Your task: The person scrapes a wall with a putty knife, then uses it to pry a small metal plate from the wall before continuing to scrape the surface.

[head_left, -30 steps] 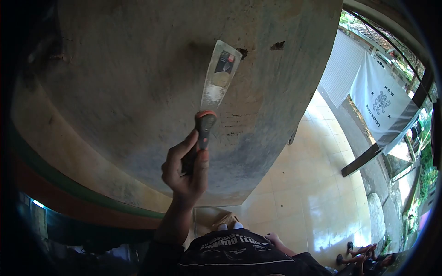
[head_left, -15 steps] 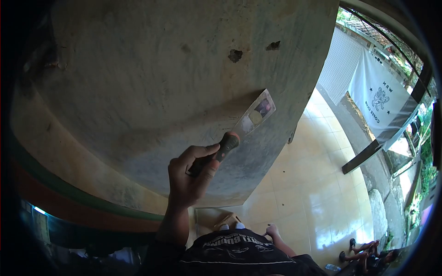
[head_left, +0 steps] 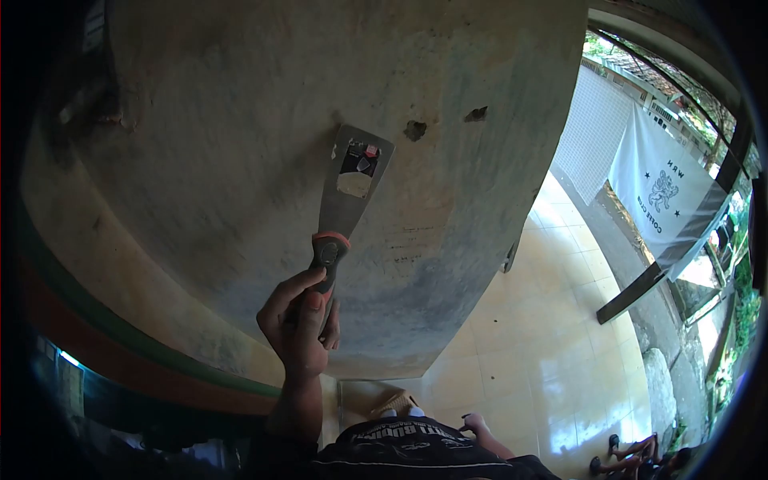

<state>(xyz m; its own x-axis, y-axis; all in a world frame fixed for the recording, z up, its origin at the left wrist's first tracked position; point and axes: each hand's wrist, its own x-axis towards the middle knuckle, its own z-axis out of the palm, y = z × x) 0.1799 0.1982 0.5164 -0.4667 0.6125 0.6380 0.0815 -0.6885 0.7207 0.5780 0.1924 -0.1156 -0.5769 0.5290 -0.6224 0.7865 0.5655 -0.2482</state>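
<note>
My left hand [head_left: 298,330] is closed around the black and red handle of a putty knife [head_left: 334,204], with the thumb and index finger on the grip. Its wide metal blade points up and carries a worn dark and red label. The blade overlaps the grey, stained wall [head_left: 240,184], to the left of two chipped holes, the nearer being a rough hole [head_left: 414,130]. Low beside my body, my right hand [head_left: 477,427] is small in view with curled fingers. A thin dark shape shows at them, and I cannot tell what it is.
Shiny yellowish floor tiles [head_left: 520,352] run along the wall's right edge. A cardboard piece [head_left: 394,402] lies by my feet. A white banner [head_left: 660,184] hangs near a slanted dark post [head_left: 632,296]. At lower right a person's legs [head_left: 636,454] show.
My left hand has moved left and slightly down. The putty knife has turned from slanting right to nearly upright, its blade now left of the holes. The right hand has barely changed.
</note>
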